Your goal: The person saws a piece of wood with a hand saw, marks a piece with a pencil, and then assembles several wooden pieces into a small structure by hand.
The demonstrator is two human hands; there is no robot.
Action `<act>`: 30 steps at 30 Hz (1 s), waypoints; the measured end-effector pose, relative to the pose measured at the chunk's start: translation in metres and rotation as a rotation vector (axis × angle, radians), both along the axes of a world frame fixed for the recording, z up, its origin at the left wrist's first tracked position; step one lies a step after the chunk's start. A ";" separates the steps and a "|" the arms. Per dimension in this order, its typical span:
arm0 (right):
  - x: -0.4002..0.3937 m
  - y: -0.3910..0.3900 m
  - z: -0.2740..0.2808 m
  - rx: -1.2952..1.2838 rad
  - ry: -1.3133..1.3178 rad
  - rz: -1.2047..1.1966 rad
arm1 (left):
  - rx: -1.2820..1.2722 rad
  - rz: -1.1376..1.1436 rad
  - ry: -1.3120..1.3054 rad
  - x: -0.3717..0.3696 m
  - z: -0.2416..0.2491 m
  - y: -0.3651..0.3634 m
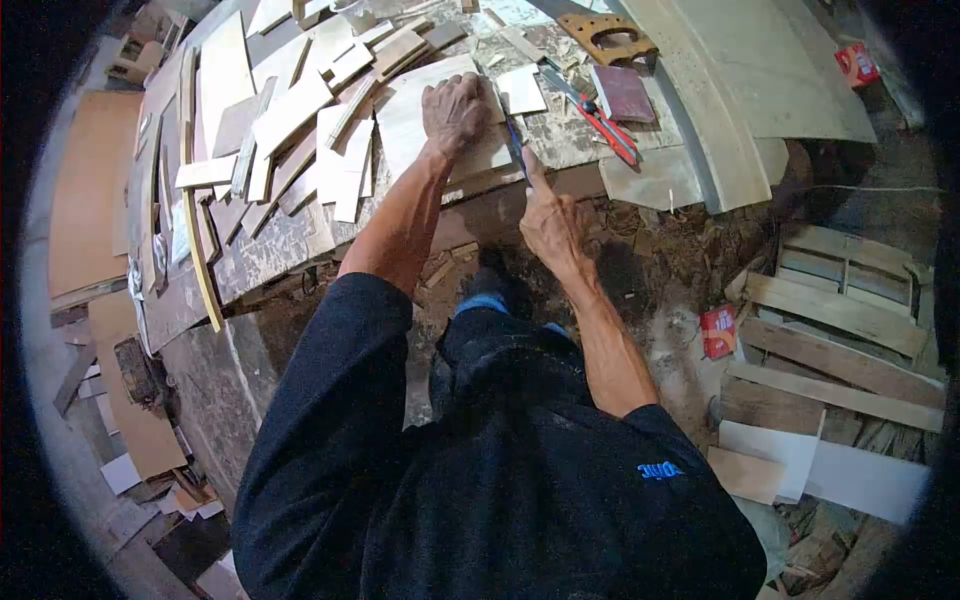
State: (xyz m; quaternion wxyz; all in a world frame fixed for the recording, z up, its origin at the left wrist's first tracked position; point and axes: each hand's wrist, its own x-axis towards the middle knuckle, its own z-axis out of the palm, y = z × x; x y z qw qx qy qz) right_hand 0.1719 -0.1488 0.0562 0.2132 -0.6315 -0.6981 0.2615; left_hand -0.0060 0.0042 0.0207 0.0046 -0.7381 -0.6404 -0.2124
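My left hand [457, 112] presses down on a pale wooden board [400, 112] on the workbench, its fingers curled and knuckles up. Close beside the board's right edge, my right hand [550, 222] is closed round a slim blue tool [515, 140], with the index finger stretched along it. What kind of tool it is, I cannot make out. A small pale wood piece [521, 90] lies just past the tool. To the right of it are red-and-black pliers or a similar hand tool [608, 130] and a dark red block [623, 94].
Loose wood strips [300, 115] are heaped on the bench's left side. A wooden-handled saw [606, 38] lies at the back, by a long curved board [715, 120]. Stacked planks [835, 310] and a red box [717, 332] are low on the right. Scraps litter the floor.
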 end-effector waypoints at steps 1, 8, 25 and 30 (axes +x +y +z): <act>0.001 -0.005 0.005 -0.046 -0.101 -0.015 | -0.017 0.011 0.015 0.001 0.002 -0.001; 0.006 -0.028 0.009 -0.057 0.196 -0.190 | -0.018 0.003 0.018 -0.008 -0.010 0.004; 0.006 0.035 0.001 0.056 0.681 -0.201 | -0.114 -0.235 -0.545 0.003 0.042 -0.087; -0.004 0.035 -0.011 -0.064 0.984 -0.246 | -0.374 -0.220 -0.804 -0.016 0.065 -0.110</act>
